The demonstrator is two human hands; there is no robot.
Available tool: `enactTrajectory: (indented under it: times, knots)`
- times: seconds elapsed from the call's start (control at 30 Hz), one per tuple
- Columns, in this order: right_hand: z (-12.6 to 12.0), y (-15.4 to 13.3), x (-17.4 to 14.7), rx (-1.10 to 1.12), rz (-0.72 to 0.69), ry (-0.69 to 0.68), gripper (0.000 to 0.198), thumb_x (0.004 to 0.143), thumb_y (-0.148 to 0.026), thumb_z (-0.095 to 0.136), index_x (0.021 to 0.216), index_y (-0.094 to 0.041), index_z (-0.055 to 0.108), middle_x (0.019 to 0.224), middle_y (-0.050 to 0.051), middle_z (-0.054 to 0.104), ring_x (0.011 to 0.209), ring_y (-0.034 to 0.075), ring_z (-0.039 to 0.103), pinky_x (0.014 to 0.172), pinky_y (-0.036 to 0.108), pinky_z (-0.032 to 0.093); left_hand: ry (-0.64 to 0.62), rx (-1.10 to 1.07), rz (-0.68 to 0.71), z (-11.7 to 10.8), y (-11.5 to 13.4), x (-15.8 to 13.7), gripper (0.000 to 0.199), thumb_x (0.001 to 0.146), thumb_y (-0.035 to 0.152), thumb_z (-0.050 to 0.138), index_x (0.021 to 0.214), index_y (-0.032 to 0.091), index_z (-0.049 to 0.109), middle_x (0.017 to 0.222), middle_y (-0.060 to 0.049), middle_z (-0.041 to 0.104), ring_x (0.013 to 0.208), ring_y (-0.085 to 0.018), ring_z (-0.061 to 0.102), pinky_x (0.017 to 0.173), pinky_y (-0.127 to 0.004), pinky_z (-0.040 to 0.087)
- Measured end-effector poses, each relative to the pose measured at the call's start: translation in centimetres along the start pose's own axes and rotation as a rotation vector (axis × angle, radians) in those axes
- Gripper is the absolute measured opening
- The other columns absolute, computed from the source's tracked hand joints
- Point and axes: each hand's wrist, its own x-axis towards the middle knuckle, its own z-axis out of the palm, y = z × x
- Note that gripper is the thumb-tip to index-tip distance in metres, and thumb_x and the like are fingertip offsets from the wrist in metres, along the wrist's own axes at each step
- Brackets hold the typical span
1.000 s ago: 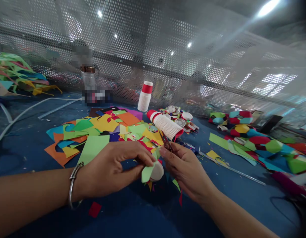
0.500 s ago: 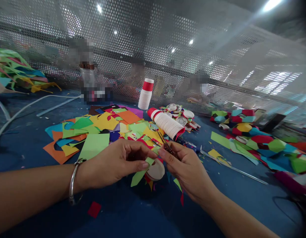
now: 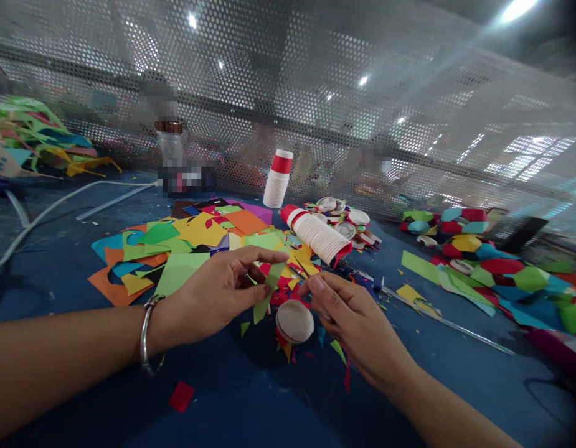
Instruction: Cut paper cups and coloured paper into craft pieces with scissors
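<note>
My left hand point(image 3: 217, 283), with a silver bangle at its wrist, pinches a light green paper strip point(image 3: 268, 292) between thumb and fingers. My right hand point(image 3: 350, 314) is closed round a pair of scissors point(image 3: 302, 269); their thin blades point away to the upper left, and the handles are mostly hidden in the fingers. The strip and the scissors are apart. Between and below the hands lies a round white disc point(image 3: 294, 322), like a paper cup's base, with coloured paper points sticking out around it. A small green scrap point(image 3: 245, 328) lies left of the disc.
Coloured paper pieces point(image 3: 201, 230) are heaped beyond my left hand. One stack of paper cups point(image 3: 278, 179) stands upright; another stack point(image 3: 321, 235) lies on its side. A metal ruler-like strip point(image 3: 449, 320) and colourful faceted paper pieces point(image 3: 500, 274) lie to the right. A perforated screen point(image 3: 297, 81) rises behind.
The scissors have moved off the green strip as my hands drew apart. The strip now hangs more upright, and a small green scrap has appeared on the table below it.
</note>
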Motion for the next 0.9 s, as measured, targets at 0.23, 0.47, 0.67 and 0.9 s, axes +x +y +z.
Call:
enactTrajectory:
  times: [0.23,0.47,0.67,0.9]
  knots:
    - [-0.11,0.05,0.11,-0.037,0.006,-0.001,0.044,0.095,-0.060,0.063,0.075,-0.022,0.054,0.062,-0.008,0.031,0.051,0.009,0.018,0.044,0.027,0.013,-0.047,-0.036,-0.031,0.03,-0.25,-0.16,0.038,0.092,0.028,0.066,0.130,0.023,0.066,0.111,-0.006,0.076,0.097,-0.021,0.071,0.081,-0.033,0.057]
    - [-0.26,-0.20,0.01,-0.151,0.022,-0.055,0.044,0.095,-0.063,0.059,0.079,-0.022,0.065,0.059,-0.007,0.034,0.050,0.009,0.020,0.043,0.028,0.012,0.016,0.139,0.040,-0.17,0.23,-0.32,0.043,0.090,0.026,0.068,0.132,0.024,0.063,0.095,-0.001,0.072,0.081,-0.015,0.066,0.071,-0.027,0.052]
    - [-0.28,-0.21,0.18,-0.165,0.017,-0.036,0.044,0.095,-0.064,0.060,0.080,-0.022,0.064,0.060,-0.008,0.030,0.051,0.009,0.019,0.043,0.027,0.011,0.005,0.131,0.045,-0.33,0.08,-0.08,0.042,0.092,0.026,0.064,0.133,0.022,0.056,0.098,-0.002,0.068,0.085,-0.017,0.062,0.076,-0.031,0.050]
    - [-0.29,-0.08,0.02,-0.042,-0.007,0.023,0.039,0.094,-0.058,0.066,0.082,-0.021,0.061,0.064,-0.008,0.032,0.053,0.008,0.019,0.045,0.026,0.015,-0.097,0.174,0.009,-0.27,0.26,-0.18,0.037,0.094,0.028,0.061,0.127,0.021,0.048,0.092,-0.001,0.068,0.083,-0.019,0.065,0.071,-0.032,0.047]
